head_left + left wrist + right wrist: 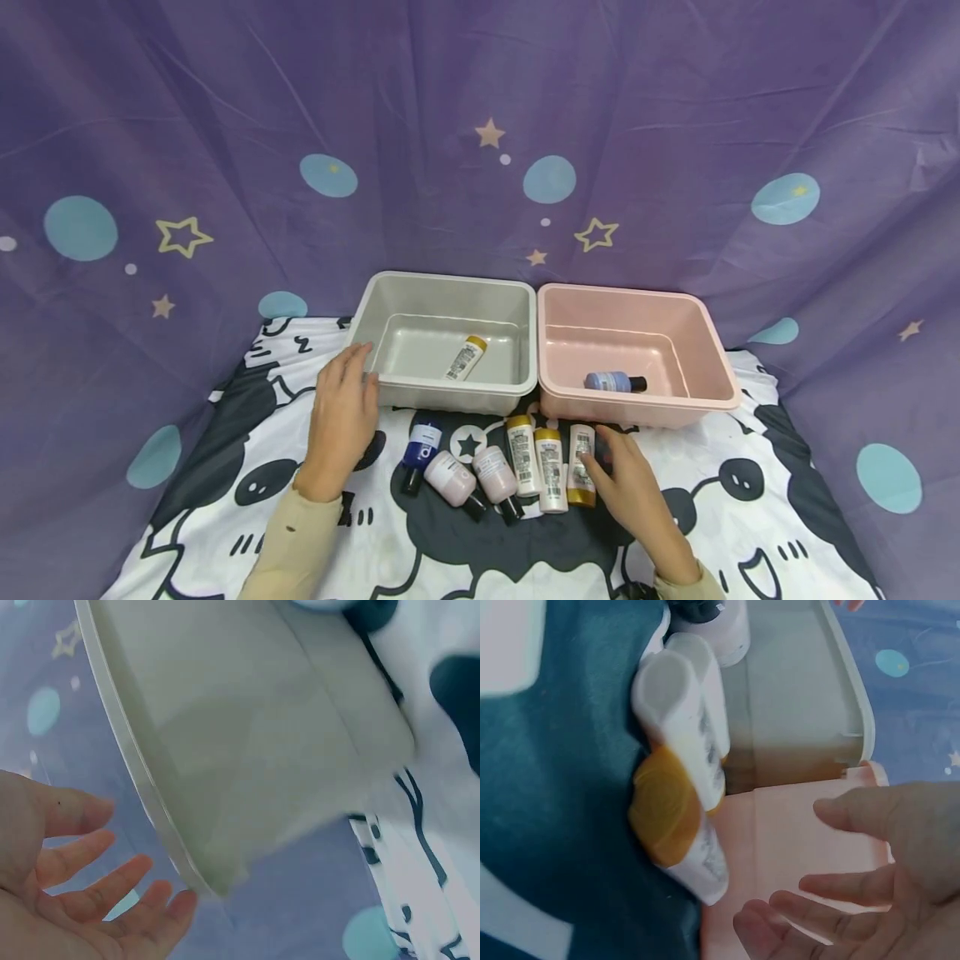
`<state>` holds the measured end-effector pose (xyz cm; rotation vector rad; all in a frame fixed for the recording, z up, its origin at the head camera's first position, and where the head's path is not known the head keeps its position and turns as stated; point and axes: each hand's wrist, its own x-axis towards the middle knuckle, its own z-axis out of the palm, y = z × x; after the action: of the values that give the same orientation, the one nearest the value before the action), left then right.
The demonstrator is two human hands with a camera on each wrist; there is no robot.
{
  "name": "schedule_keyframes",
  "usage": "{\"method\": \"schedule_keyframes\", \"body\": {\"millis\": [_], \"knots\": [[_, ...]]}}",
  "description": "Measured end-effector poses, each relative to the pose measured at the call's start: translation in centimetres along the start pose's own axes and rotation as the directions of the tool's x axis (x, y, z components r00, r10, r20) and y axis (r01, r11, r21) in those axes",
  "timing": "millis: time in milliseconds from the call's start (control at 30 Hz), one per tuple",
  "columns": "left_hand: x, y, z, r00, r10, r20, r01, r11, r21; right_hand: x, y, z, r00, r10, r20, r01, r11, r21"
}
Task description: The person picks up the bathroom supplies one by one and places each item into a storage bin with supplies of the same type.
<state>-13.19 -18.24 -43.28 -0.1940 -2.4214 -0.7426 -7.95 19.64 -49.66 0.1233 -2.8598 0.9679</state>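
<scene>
My left hand [341,421] is beside the front left corner of the grey bin [442,400]. Its loosely bent fingers [139,874] come right up to the rim in the left wrist view, and the palm is empty. My right hand [632,487] reaches beside a white bottle with a gold cap [581,467], capped end toward me. In the right wrist view the thumb and fingers [832,889] are spread with nothing between them. Two similar white bottles, one [551,471] in the middle and another [522,457] farther left, lie with gold caps toward the bins.
Two pale pink bottles [450,477] with black caps and a dark blue bottle [422,446] lie farther left. A gold-capped white bottle [466,358] is inside the grey bin. The adjoining pink bin [637,407] holds a light blue bottle [609,382]. A purple curtain [450,75] hangs behind.
</scene>
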Motion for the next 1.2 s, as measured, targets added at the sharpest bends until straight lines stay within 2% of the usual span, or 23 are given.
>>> {"method": "schedule_keyframes", "body": {"millis": [100, 233, 300, 433, 567, 633, 733, 800, 967, 1200], "knots": [[0.4, -1.3, -0.5, 0.998, -0.055, -0.007, 0.055, 0.998, -0.014, 0.3, 0.4, 0.3, 0.998, 0.053, 0.022, -0.053, 0.999, 0.005], [0.6, -2.5, -0.8, 0.983, -0.175, 0.048, 0.177, 0.982, -0.060, 0.7, 0.9, 0.8, 0.989, 0.131, 0.064, -0.133, 0.991, 0.033], [0.7, -3.0, -0.9, 0.963, -0.253, 0.095, 0.263, 0.959, -0.105, 0.9, 1.2, 1.3, 0.984, 0.158, 0.077, -0.161, 0.986, 0.037], [0.9, -3.9, -1.1, 0.907, -0.376, 0.190, 0.410, 0.893, -0.188, 1.1, 1.7, 2.0, 0.974, 0.199, 0.106, -0.205, 0.977, 0.054], [1.1, -4.9, -1.5, 0.856, -0.438, 0.276, 0.503, 0.829, -0.245, 1.3, 1.7, 2.6, 0.970, 0.214, 0.115, -0.222, 0.973, 0.062], [1.1, -5.2, -1.6, 0.839, -0.451, 0.306, 0.531, 0.802, -0.274, 1.3, 1.5, 2.9, 0.973, 0.207, 0.105, -0.214, 0.975, 0.053], [1.1, -5.4, -1.7, 0.827, -0.457, 0.328, 0.551, 0.773, -0.313, 1.5, 1.2, 3.3, 0.977, 0.196, 0.082, -0.200, 0.979, 0.049], [1.1, -5.4, -1.6, 0.826, -0.456, 0.331, 0.554, 0.766, -0.326, 1.6, 1.0, 3.5, 0.980, 0.188, 0.073, -0.192, 0.980, 0.057], [1.0, -5.3, -1.4, 0.822, -0.464, 0.331, 0.561, 0.763, -0.323, 1.7, 0.8, 3.7, 0.981, 0.176, 0.077, -0.185, 0.975, 0.121], [1.0, -5.4, -1.1, 0.821, -0.467, 0.329, 0.563, 0.759, -0.326, 1.5, 1.6, 3.5, 0.967, 0.236, 0.097, -0.252, 0.943, 0.215]]}}
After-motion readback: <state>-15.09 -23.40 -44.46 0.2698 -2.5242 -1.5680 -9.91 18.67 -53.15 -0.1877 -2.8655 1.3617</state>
